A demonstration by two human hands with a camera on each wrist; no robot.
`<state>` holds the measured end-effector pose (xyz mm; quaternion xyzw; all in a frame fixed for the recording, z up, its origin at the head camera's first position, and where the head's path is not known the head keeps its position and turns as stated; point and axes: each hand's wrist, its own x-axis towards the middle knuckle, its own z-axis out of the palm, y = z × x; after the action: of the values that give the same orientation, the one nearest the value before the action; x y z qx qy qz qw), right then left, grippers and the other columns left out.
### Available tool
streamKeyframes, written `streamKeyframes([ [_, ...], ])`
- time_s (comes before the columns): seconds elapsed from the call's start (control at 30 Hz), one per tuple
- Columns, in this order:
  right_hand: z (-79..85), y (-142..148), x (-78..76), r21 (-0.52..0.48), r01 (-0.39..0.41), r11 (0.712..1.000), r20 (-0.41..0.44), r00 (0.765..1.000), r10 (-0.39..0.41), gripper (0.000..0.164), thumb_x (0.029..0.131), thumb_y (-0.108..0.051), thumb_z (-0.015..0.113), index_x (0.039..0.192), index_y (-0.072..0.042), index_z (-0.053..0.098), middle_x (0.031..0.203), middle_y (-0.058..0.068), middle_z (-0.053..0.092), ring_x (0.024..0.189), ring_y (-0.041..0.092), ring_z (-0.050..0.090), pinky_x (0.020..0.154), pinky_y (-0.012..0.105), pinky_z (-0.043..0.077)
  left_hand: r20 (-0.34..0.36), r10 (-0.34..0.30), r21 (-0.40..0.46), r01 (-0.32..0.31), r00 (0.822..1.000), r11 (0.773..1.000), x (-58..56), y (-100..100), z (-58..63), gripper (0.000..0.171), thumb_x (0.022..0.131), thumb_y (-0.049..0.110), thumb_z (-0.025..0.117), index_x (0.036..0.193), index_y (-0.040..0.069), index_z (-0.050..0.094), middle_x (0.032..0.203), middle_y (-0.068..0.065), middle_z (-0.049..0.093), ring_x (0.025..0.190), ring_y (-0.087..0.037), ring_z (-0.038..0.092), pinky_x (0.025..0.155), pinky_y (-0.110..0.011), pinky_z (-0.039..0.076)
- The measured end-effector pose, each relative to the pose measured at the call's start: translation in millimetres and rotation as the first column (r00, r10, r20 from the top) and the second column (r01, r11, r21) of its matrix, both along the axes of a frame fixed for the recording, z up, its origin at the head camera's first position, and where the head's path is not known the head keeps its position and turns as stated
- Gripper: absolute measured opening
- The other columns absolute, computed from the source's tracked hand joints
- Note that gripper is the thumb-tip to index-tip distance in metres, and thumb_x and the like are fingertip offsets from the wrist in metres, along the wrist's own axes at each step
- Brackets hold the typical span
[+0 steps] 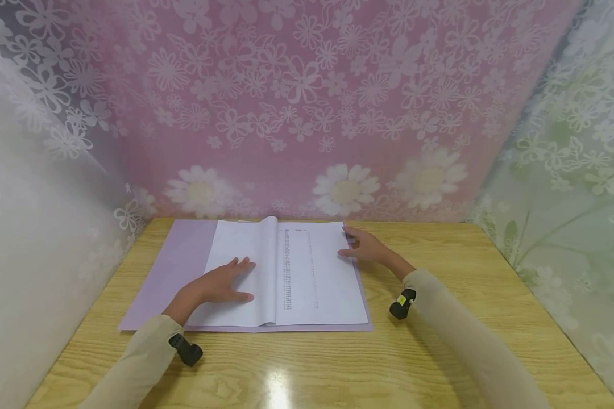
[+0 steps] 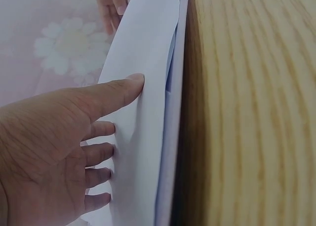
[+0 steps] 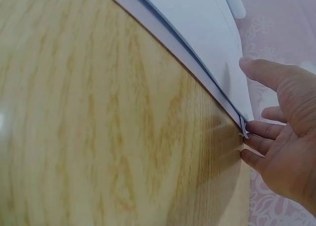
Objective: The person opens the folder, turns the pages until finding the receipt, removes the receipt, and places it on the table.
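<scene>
evidently to hold the place flat, a splayed left hand (image 1: 220, 284) rests on a white page (image 1: 243, 236) in the lilac folder (image 1: 176, 258) on a wood-grain table (image 1: 440, 244), the loosely spread right hand (image 1: 366, 247) touching the printed sheet's (image 1: 332, 272) edge.

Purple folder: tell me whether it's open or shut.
Open: the purple folder lies spread on the table, its printed page facing up.
</scene>
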<state>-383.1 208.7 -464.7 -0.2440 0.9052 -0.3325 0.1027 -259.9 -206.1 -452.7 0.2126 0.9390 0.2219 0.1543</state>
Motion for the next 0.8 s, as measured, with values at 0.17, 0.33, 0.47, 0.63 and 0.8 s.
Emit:
streamKeyframes([
  [0.17,-2.6,0.7,-1.6,0.003,-0.002,1.000,0.008,1.000,0.002,0.087,0.096,-0.029,0.073,0.159,0.006,0.024,0.163,0.026,0.031,0.150,0.042,0.035,0.118,0.056,0.036,-0.002,0.005,0.007,-0.005,1.000,1.000,0.0,-0.4,-1.5,0.088,0.092,0.047,0.073,0.160,0.008,0.033,0.168,-0.020,0.021,0.156,-0.047,0.014,0.120,-0.067,0.024],
  [0.33,-2.4,0.9,-1.6,0.007,-0.004,1.000,0.001,1.000,0.004,0.086,0.096,-0.029,0.073,0.159,0.006,0.025,0.163,0.026,0.031,0.150,0.042,0.034,0.119,0.056,0.034,0.000,0.006,0.009,-0.006,1.000,1.000,-0.5,-0.7,-2.7,0.088,0.092,0.048,0.073,0.160,0.009,0.033,0.169,-0.019,0.021,0.156,-0.046,0.014,0.120,-0.067,0.024],
  [0.47,-0.2,0.2,0.1,0.011,0.000,1.000,-0.002,1.000,0.000,0.086,0.096,-0.029,0.073,0.158,0.006,0.026,0.162,0.027,0.032,0.150,0.042,0.034,0.120,0.057,0.033,0.006,0.011,0.002,-0.011,1.000,1.000,-1.3,-0.8,-3.4,0.089,0.092,0.050,0.073,0.160,0.010,0.032,0.169,-0.018,0.020,0.156,-0.045,0.014,0.120,-0.067,0.023],
  [0.63,1.4,-0.1,2.1,0.001,0.007,1.000,0.001,1.000,-0.007,0.084,0.096,-0.028,0.073,0.158,0.006,0.027,0.162,0.027,0.033,0.150,0.043,0.034,0.120,0.058,0.033,0.007,0.015,0.006,-0.015,1.000,1.000,-1.4,-0.6,-3.5,0.089,0.092,0.050,0.073,0.160,0.010,0.033,0.169,-0.018,0.020,0.156,-0.046,0.014,0.120,-0.068,0.023],
  [0.8,-0.5,0.0,1.4,0.007,0.011,1.000,-0.006,1.000,-0.011,0.084,0.095,-0.027,0.074,0.158,0.006,0.027,0.162,0.026,0.033,0.149,0.042,0.036,0.120,0.056,0.034,0.007,0.018,0.005,-0.018,1.000,1.000,-0.9,-1.3,-3.6,0.089,0.092,0.050,0.073,0.161,0.012,0.033,0.169,-0.017,0.020,0.157,-0.045,0.014,0.120,-0.068,0.024],
])
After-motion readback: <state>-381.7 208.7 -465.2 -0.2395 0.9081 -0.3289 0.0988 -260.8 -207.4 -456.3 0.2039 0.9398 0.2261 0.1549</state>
